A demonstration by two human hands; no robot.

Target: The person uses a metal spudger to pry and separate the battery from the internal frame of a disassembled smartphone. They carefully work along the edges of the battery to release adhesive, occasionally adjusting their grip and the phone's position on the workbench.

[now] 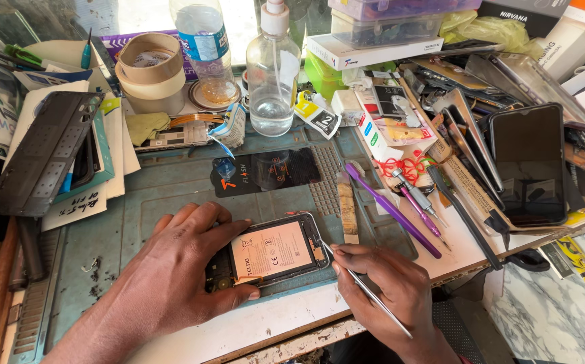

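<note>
An opened phone (275, 251) lies on its face on the blue-green work mat (171, 195), its pale orange battery showing. My left hand (181, 269) rests flat over the phone's left end and pins it down, thumb along the near edge. My right hand (390, 286) grips a thin metal tool (366, 291) like a pen, its tip touching the phone's right end near the frame.
Behind the phone lie a purple brush (390, 209), small screwdrivers (417, 202), a clear pump bottle (272, 74), a water bottle (205, 47) and tape rolls (149, 71). A dark phone (528, 162) and several screens sit right; a back cover (43, 152) lies left.
</note>
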